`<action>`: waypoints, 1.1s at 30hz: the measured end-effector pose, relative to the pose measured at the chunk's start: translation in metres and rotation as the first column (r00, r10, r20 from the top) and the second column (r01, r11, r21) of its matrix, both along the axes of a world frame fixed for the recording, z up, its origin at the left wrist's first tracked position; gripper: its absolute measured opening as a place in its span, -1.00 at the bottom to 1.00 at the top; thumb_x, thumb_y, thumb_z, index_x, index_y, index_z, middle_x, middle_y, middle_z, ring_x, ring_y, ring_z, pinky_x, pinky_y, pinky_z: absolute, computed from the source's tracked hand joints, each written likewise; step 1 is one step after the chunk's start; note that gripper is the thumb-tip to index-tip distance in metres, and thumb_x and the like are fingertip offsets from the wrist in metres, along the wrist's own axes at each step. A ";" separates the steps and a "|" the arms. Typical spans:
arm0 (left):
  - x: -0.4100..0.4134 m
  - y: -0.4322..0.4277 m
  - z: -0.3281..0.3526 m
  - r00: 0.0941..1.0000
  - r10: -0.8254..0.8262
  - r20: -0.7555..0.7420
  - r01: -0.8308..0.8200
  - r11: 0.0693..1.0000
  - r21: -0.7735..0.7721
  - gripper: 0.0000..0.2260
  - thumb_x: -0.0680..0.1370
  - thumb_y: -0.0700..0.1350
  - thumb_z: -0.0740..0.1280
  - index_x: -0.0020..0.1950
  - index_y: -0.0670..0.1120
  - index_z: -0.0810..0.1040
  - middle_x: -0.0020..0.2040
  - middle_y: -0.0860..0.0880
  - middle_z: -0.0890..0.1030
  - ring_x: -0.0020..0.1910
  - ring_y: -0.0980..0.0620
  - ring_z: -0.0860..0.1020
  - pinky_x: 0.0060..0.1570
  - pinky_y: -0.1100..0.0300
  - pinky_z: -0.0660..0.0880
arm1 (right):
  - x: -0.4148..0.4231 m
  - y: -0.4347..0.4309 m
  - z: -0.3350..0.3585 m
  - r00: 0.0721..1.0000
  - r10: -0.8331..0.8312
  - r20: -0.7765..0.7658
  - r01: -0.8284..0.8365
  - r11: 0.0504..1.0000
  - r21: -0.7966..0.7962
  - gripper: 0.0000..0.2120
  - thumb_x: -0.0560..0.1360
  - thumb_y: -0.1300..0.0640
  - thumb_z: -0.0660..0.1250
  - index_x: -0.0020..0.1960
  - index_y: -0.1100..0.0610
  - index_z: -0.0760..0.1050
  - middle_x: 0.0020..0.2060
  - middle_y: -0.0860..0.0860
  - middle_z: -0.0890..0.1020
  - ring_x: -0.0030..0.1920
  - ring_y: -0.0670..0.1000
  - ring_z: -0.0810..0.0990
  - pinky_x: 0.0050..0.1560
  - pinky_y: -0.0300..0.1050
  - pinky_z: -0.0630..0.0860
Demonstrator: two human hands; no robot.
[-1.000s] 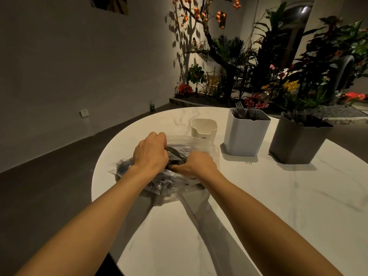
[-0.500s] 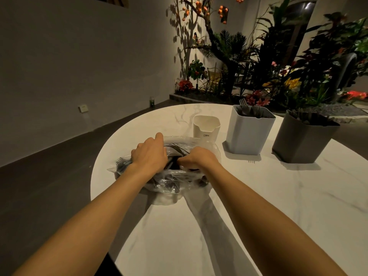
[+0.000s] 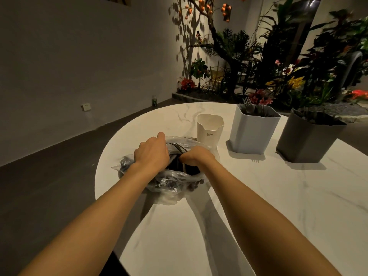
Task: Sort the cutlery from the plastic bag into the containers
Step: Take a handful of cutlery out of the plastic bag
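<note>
Your two hands meet at one plastic bag [image 3: 169, 184] of dark cutlery [image 3: 179, 148] near the round marble table's [image 3: 258, 196] left edge. Your left hand [image 3: 152, 154] grips the bag's rim. Your right hand's [image 3: 197, 157] fingers curl into its mouth; you cannot tell what they hold. Three containers stand behind: white container [image 3: 209, 128], pale grey container [image 3: 253, 134], dark grey container [image 3: 304, 144]. The room is dim, with plants [image 3: 278, 66] beyond.

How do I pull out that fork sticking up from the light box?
Probably pinch the fork by its prongs, coming straight down from above. It stands prongs-up with its handle hidden inside the pale container, so only the top shows.
</note>
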State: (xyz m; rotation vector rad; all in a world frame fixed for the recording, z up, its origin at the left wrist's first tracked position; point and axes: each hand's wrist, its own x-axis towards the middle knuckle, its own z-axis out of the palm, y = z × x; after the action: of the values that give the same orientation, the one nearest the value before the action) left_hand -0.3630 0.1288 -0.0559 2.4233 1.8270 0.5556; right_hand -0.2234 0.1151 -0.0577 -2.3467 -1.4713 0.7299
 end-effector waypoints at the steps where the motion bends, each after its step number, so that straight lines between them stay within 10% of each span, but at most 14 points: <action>1: 0.000 0.000 0.000 1.000 -0.001 -0.001 0.001 1.000 -0.001 -0.85 0.67 -0.12 0.21 0.22 -0.09 0.38 0.15 -0.17 0.58 -0.04 -0.19 0.44 -0.14 -0.04 0.37 | -0.001 0.001 -0.001 0.999 -0.005 -0.037 0.005 1.000 -0.003 -0.82 0.48 0.03 0.31 -0.17 0.14 0.53 -0.11 0.08 0.65 -0.04 0.10 0.67 0.10 0.01 0.63; 11: 0.001 -0.001 -0.002 1.000 -0.015 -0.003 0.015 1.000 -0.014 -0.83 0.66 -0.12 0.21 0.25 -0.08 0.41 0.15 -0.15 0.56 0.07 -0.25 0.53 -0.11 -0.04 0.40 | 0.003 0.005 0.007 0.997 0.060 -0.056 -0.062 0.998 -0.033 -0.87 0.62 0.16 0.26 -0.05 0.21 0.44 -0.07 0.11 0.51 -0.03 0.10 0.50 0.00 -0.08 0.48; 16: 0.002 -0.006 -0.001 0.999 -0.028 0.023 0.030 0.998 -0.056 -0.82 0.65 -0.12 0.20 0.25 -0.07 0.39 0.15 -0.14 0.53 -0.03 -0.18 0.44 -0.09 -0.03 0.39 | 0.005 0.004 0.006 0.977 0.038 -0.209 -0.050 0.997 -0.053 -0.81 0.63 0.27 0.22 -0.17 0.23 0.43 -0.06 0.17 0.56 0.05 0.15 0.60 0.27 0.05 0.56; 24: 0.000 -0.004 -0.002 0.999 -0.045 0.019 0.046 0.995 -0.087 -0.78 0.62 -0.10 0.25 0.26 -0.03 0.39 0.14 -0.10 0.54 0.05 -0.20 0.52 -0.01 -0.07 0.51 | 0.000 -0.003 0.012 0.811 -0.024 -0.584 -0.039 0.995 -0.095 -0.81 0.62 0.24 0.24 -0.17 0.18 0.47 -0.25 0.09 0.56 -0.27 0.01 0.54 -0.15 -0.16 0.50; 29: -0.003 -0.003 -0.001 0.997 -0.055 0.045 0.060 0.993 -0.106 -0.71 0.63 -0.07 0.26 0.35 -0.01 0.39 0.22 -0.10 0.55 0.12 -0.19 0.53 -0.04 -0.02 0.46 | -0.002 -0.001 0.002 0.768 -0.025 -0.640 -0.040 0.995 -0.088 -0.82 0.63 0.15 0.28 -0.12 0.18 0.53 -0.12 0.13 0.62 -0.11 0.07 0.60 0.14 -0.06 0.58; 33: -0.004 -0.002 0.000 0.994 -0.066 0.082 0.078 0.985 -0.156 -0.68 0.60 -0.03 0.29 0.35 0.04 0.37 0.27 -0.08 0.53 0.15 -0.17 0.52 0.00 -0.01 0.48 | 0.002 -0.004 0.001 0.793 -0.096 -0.602 0.027 0.992 -0.124 -0.86 0.61 0.24 0.26 -0.12 0.20 0.48 -0.25 0.10 0.56 -0.28 0.01 0.55 -0.17 -0.16 0.53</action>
State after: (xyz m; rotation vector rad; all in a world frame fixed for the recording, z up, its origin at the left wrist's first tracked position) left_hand -0.3666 0.1267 -0.0556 2.3199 1.6782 0.4701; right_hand -0.2219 0.1114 -0.0564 -1.9264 -1.0757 1.4142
